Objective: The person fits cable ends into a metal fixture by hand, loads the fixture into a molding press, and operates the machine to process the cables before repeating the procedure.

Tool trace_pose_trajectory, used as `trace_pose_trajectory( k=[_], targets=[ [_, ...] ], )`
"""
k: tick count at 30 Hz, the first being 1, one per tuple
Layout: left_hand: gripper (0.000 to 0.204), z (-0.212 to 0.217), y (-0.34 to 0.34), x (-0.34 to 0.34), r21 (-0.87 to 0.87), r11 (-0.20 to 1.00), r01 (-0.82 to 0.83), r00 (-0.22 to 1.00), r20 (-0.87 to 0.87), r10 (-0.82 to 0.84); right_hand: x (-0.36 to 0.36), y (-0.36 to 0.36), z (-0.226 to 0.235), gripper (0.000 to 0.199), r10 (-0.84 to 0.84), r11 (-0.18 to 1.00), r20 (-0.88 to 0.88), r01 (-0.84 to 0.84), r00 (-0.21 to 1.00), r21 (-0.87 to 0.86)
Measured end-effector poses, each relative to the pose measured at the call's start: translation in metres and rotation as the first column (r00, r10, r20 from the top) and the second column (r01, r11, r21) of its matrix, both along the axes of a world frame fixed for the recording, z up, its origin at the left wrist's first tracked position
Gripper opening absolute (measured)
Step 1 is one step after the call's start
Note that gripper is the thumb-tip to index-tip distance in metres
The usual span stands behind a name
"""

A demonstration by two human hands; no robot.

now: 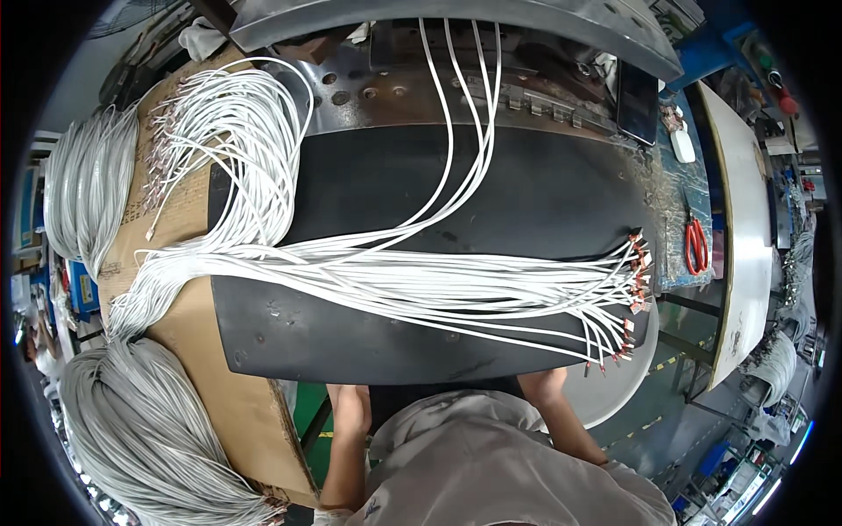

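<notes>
Nearest the camera is the person's grey shirt (491,465), and both forearms go from it up under the near edge of the black mat (526,193). The left forearm (346,447) and the right forearm (566,412) end below this edge, so the hands are hidden and I cannot tell if they are released or grasping something.

The bundle of white wires (421,280) lies on the mat, just beyond the hidden hands. Its long axis runs left to right. The red terminal ends (636,280) fan out at the right, nearer to the right arm. On the left the wires spread over the brown cardboard (197,324).

I see no container; red scissors (696,245) lie well apart at the right
</notes>
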State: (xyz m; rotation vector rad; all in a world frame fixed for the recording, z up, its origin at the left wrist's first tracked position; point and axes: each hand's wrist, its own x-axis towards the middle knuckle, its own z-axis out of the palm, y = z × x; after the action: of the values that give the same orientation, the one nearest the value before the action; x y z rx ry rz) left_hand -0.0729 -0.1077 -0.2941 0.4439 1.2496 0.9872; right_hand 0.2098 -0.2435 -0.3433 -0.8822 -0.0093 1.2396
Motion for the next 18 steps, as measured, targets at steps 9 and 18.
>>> trace_pose_trajectory(
  k=[9, 18],
  targets=[
    [0.033, -0.002, 0.001, -0.004, -0.029, 0.999, 0.021, 0.998, -0.063, -0.022, 0.005, 0.006, 0.008, 0.061, 0.056, 0.998, 0.056, -0.055, 0.997, -0.024],
    [0.028, 0.154, 0.087, 0.072, 0.529, -0.034, 0.848, 0.231, -0.427, -0.874, -0.024, 0.046, 0.109, 0.04, 0.817, 0.525, 0.311, -0.849, 0.485, -0.055]
  ],
)
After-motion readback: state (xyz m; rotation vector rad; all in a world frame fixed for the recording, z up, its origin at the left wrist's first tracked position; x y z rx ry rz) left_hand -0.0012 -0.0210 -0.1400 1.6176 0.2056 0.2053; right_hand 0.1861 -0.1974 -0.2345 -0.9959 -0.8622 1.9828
